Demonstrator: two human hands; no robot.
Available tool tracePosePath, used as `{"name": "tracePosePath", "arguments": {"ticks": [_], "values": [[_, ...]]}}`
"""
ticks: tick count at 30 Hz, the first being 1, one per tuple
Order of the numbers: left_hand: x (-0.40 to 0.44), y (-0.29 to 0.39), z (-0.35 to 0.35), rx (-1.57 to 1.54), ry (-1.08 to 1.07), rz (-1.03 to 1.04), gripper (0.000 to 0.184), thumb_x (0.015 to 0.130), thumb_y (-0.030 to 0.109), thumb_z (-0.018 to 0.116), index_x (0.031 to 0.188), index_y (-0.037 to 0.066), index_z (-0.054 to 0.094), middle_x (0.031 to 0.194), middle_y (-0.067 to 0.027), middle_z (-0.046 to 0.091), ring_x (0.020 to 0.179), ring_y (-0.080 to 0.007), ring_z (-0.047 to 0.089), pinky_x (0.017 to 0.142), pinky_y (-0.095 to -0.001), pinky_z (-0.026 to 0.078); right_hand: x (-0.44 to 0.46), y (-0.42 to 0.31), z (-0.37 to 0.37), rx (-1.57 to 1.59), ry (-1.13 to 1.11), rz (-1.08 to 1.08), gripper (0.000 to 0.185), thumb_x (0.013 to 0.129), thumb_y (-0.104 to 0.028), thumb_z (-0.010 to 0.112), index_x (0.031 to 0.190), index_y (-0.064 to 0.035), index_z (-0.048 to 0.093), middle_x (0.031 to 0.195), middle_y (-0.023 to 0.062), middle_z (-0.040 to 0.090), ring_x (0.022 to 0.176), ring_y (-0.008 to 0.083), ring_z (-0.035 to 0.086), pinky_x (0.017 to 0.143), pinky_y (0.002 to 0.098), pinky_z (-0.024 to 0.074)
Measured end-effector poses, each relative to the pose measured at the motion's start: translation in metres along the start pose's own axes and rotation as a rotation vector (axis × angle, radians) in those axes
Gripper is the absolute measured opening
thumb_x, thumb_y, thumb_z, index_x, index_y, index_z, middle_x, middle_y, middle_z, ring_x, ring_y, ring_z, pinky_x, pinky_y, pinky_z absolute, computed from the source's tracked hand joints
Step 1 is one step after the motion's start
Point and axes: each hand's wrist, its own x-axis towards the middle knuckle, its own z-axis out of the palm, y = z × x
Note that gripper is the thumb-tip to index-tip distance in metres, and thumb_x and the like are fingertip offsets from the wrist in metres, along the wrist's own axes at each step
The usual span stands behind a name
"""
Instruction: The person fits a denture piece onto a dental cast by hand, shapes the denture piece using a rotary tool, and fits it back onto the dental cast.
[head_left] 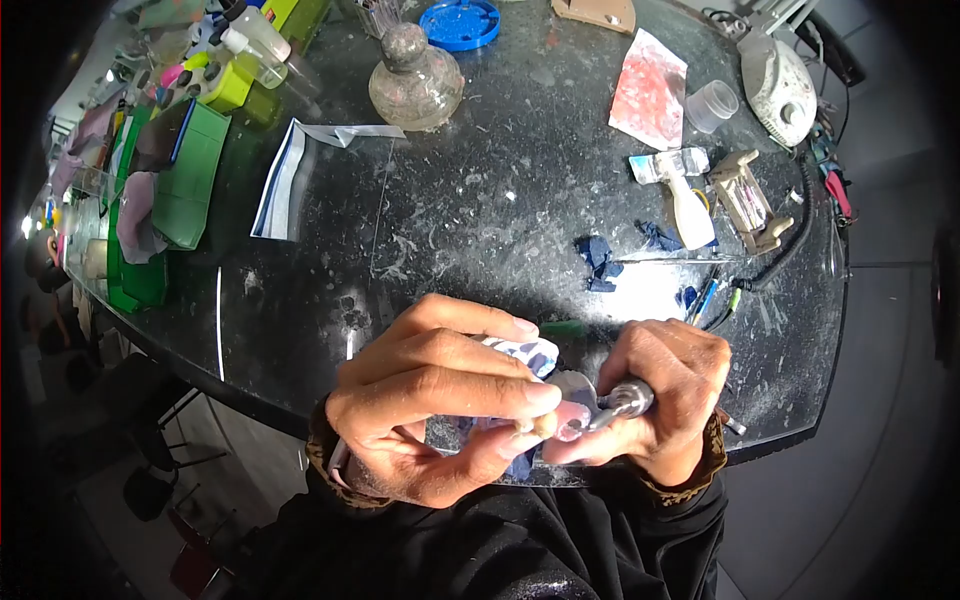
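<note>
My left hand (440, 395) is closed in a pinch on a small pinkish, partly clear piece (572, 420) near the table's front edge. My right hand (665, 390) is wrapped round a silver rotary handpiece (630, 398), whose tip points left at the piece. The two hands nearly meet, and the right fingertips lie just below the piece. A white and blue patterned thing (535, 353) shows behind my left fingers. Dark blue scraps lie under the hands.
A glass burner (418, 90) and a blue round dish (460, 22) stand at the back. Green trays (195, 175) are at left, near a folded paper strip (275, 190). On the right are a stained paper (650, 88), a clear cup (712, 105), an articulator-like frame (745, 205) and a white machine (778, 95).
</note>
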Motion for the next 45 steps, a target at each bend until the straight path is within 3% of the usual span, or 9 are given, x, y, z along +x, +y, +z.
{"name": "tracePosePath", "arguments": {"ticks": [5, 6, 10, 14, 18, 25, 29, 36, 45], "values": [[-0.001, 0.002, 0.002, 0.039, 0.021, 0.023, 0.019, 0.069, 0.006, 0.070, 0.088, 0.003, 0.068, 0.079, -0.0067, 0.067, 0.083, -0.0256, 0.063, 0.072, -0.0331, 0.052, 0.006, -0.002, -0.013, 0.139, 0.133, -0.068, 0.048, 0.051, -0.039, 0.086, 0.066, -0.0048, 0.057, 0.058, 0.0027, 0.059, 0.046, 0.0141, 0.057, 0.041, 0.0245, 0.0429], [-0.001, 0.004, 0.002, 0.055, 0.017, -0.009, 0.019, 0.069, 0.005, 0.071, 0.087, 0.003, 0.069, 0.080, -0.0067, 0.067, 0.083, -0.0254, 0.063, 0.072, -0.0327, 0.052, 0.006, 0.003, -0.010, 0.220, 0.125, -0.216, 0.062, 0.040, -0.037, 0.090, 0.082, -0.0046, 0.058, 0.067, 0.0038, 0.060, 0.051, 0.0137, 0.058, 0.046, 0.0222, 0.0442], [-0.002, 0.004, 0.002, 0.060, 0.003, 0.006, 0.022, 0.068, 0.004, 0.072, 0.090, 0.003, 0.069, 0.082, -0.0077, 0.067, 0.086, -0.0250, 0.063, 0.074, -0.0331, 0.052, 0.003, -0.011, -0.013, 0.206, -0.017, -0.185, 0.034, 0.061, -0.004, 0.080, 0.093, -0.0035, 0.068, 0.077, 0.0088, 0.066, 0.065, 0.0206, 0.067, 0.057, 0.0272, 0.0533], [-0.002, 0.005, 0.006, -0.022, 0.052, -0.019, 0.038, 0.067, 0.007, 0.075, 0.102, -0.001, 0.064, 0.098, -0.0126, 0.064, 0.094, -0.0231, 0.061, 0.078, -0.0334, 0.051, 0.005, -0.016, -0.010, 0.239, 0.057, -0.117, 0.024, 0.065, -0.004, 0.075, 0.088, -0.0016, 0.069, 0.080, 0.0093, 0.068, 0.069, 0.0214, 0.068, 0.058, 0.0277, 0.0549], [-0.009, 0.009, -0.001, -0.097, -0.030, -0.295, 0.073, 0.067, 0.011, 0.078, 0.128, -0.005, 0.042, 0.131, -0.0175, 0.039, 0.117, -0.0236, 0.047, 0.093, -0.0340, 0.045, 0.002, -0.011, -0.003, 0.309, 0.176, -0.043, 0.016, 0.071, 0.002, 0.072, 0.085, 0.0014, 0.065, 0.078, 0.0124, 0.067, 0.069, 0.0211, 0.068, 0.057, 0.0274, 0.0533], [-0.028, -0.002, 0.014, -0.645, -0.039, -0.409, 0.080, 0.071, 0.018, 0.070, 0.137, -0.004, 0.029, 0.133, -0.0207, 0.038, 0.123, -0.0268, 0.042, 0.103, -0.0378, 0.032, 0.000, -0.013, -0.002, 0.309, 0.215, -0.044, 0.023, 0.072, -0.004, 0.075, 0.089, 0.0004, 0.060, 0.084, 0.0124, 0.060, 0.074, 0.0180, 0.060, 0.062, 0.0268, 0.0476], [-0.026, 0.013, 0.024, -0.597, 0.077, -0.575, 0.102, 0.077, 0.071, 0.041, 0.138, -0.008, 0.020, 0.133, -0.0255, 0.038, 0.117, -0.0277, 0.047, 0.100, -0.0391, 0.035, 0.005, -0.018, 0.007, 0.262, 0.209, -0.104, 0.022, 0.068, -0.006, 0.078, 0.085, -0.0019, 0.065, 0.083, 0.0083, 0.066, 0.070, 0.0179, 0.065, 0.055, 0.0260, 0.0511], [-0.035, 0.007, 0.030, -0.568, 0.132, -0.623, 0.102, 0.076, 0.077, 0.020, 0.129, -0.009, 0.032, 0.117, -0.0166, 0.050, 0.111, -0.0232, 0.051, 0.094, -0.0333, 0.038, 0.004, -0.025, 0.009, 0.227, 0.107, 0.003, 0.024, 0.066, -0.003, 0.076, 0.088, -0.0016, 0.067, 0.085, 0.0094, 0.063, 0.068, 0.0184, 0.065, 0.054, 0.0267, 0.0521], [-0.033, 0.009, 0.038, -0.430, 0.199, -0.585, 0.084, 0.077, 0.067, 0.038, 0.118, -0.006, 0.034, 0.109, -0.0162, 0.055, 0.100, -0.0222, 0.056, 0.087, -0.0357, 0.045, 0.002, -0.017, 0.002, 0.322, 0.003, 0.018, 0.031, 0.063, 0.002, 0.073, 0.092, -0.0080, 0.069, 0.093, 0.0076, 0.063, 0.076, 0.0193, 0.066, 0.059, 0.0274, 0.0539]]}}
